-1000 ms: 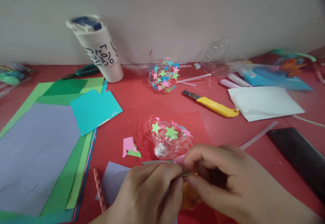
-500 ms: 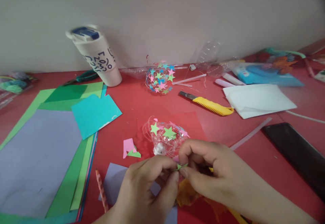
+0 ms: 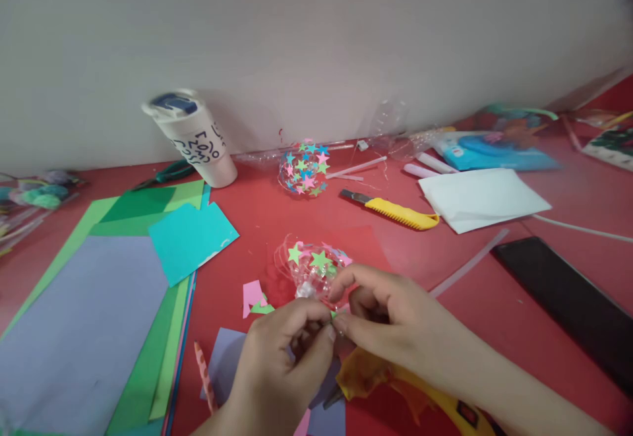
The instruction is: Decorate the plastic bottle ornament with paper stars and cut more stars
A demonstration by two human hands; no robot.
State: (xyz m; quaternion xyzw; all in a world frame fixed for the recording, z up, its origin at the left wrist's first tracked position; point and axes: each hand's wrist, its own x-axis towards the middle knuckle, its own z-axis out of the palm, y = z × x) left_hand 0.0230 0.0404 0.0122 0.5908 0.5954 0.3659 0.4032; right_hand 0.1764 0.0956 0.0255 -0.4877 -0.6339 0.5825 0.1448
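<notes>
A small piece of green paper (image 3: pixel 333 315) is pinched between my two hands, mostly hidden by the fingertips. My left hand (image 3: pixel 291 343) has thumb and forefinger closed on one side of it. From the other side my right hand (image 3: pixel 380 307) grips it the same way. Just beyond the fingers lies a clear stringy ball (image 3: pixel 316 271) with green and pink paper stars on it. Under my right wrist is a yellow-handled tool (image 3: pixel 445 406) with orange material (image 3: pixel 366 373) around its front; its kind is unclear.
Paper sheets (image 3: pixel 84 317) and a turquoise piece (image 3: pixel 192 238) lie left. A tumbler (image 3: pixel 202 139) and another star-covered ball (image 3: pixel 304 169) stand behind. A yellow box cutter (image 3: pixel 400 213), white paper (image 3: pixel 484 198) and a black phone (image 3: pixel 558 304) are right. A pencil (image 3: pixel 204 376) lies near my left wrist.
The view has shifted, so the table things sit lower and my hands farther left in it. Both hands still pinch the green paper, and more of the yellow-handled tool shows.
</notes>
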